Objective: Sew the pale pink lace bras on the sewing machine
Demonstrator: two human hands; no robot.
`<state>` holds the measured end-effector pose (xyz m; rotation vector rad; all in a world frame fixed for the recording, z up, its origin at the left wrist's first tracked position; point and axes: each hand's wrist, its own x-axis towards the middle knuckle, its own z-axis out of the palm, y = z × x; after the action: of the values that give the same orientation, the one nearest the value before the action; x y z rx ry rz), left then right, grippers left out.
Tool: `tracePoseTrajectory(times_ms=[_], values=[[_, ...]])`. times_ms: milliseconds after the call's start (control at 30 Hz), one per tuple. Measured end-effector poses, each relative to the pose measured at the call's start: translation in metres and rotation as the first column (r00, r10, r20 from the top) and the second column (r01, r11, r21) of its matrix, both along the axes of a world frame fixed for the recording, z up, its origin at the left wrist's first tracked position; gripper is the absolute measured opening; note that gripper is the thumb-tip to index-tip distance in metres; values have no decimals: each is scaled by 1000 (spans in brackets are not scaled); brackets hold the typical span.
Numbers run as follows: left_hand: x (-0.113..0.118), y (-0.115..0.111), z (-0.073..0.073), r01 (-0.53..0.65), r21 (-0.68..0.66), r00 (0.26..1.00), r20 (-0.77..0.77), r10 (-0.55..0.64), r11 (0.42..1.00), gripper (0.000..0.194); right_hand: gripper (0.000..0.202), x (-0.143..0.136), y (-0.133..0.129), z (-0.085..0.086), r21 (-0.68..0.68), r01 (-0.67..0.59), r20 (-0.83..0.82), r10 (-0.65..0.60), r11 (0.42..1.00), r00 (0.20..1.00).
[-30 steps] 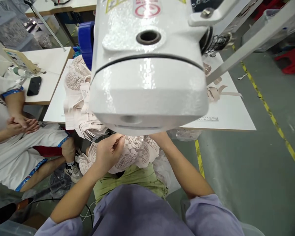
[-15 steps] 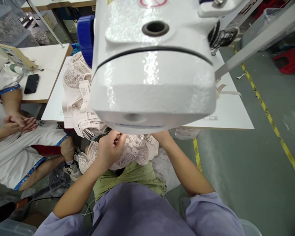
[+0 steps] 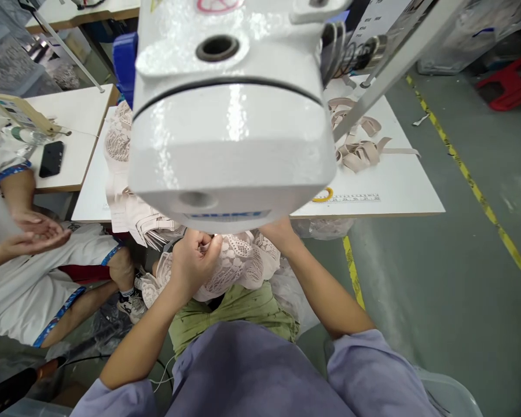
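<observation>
A pale pink lace garment lies across my lap, below the white sewing machine head. My left hand pinches the garment's upper edge, thumb against curled fingers. At the garment's right side is my right hand; its fingers are hidden under the machine head, so their hold cannot be made out. To the left of the machine, a pile of similar pink lace garments hangs over the table's front edge.
Beige straps, a yellow ring and a printed ruler are on the white table. A seated person is at the left, near a phone. A slanted metal pole rises at the right.
The view has shifted, so the machine head sits further left and the straps, ring and ruler show more. The other person's hands have parted somewhat. My hands stay nearly in place.
</observation>
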<state>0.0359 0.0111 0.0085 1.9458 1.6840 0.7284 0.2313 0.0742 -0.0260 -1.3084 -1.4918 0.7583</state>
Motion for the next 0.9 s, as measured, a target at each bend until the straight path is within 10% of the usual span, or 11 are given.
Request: tracePoseTrajectory(times_ms=[300, 400, 600, 733, 900], values=[[-10, 3, 3, 116, -302, 988, 131, -79, 946, 35, 5, -4, -18, 11, 42, 32, -74, -28, 999, 997], [-11, -10, -3, 394, -512, 896, 400, -194, 764, 40, 14, 5, -39, 13, -27, -12, -89, 10, 1000, 996], [10, -53, -36, 722, -548, 600, 800, 11, 421, 50, 16, 21, -76, 22, -190, -230, -289, 170, 954, 942], [14, -63, -75, 673, -594, 714, 678, -176, 440, 61, 21, 18, -82, -4, -321, -259, -502, 68, 911, 862], [-31, -61, -123, 489, -622, 860, 459, -221, 611, 41, 30, 32, -87, -76, -462, 42, -596, -346, 886, 725]])
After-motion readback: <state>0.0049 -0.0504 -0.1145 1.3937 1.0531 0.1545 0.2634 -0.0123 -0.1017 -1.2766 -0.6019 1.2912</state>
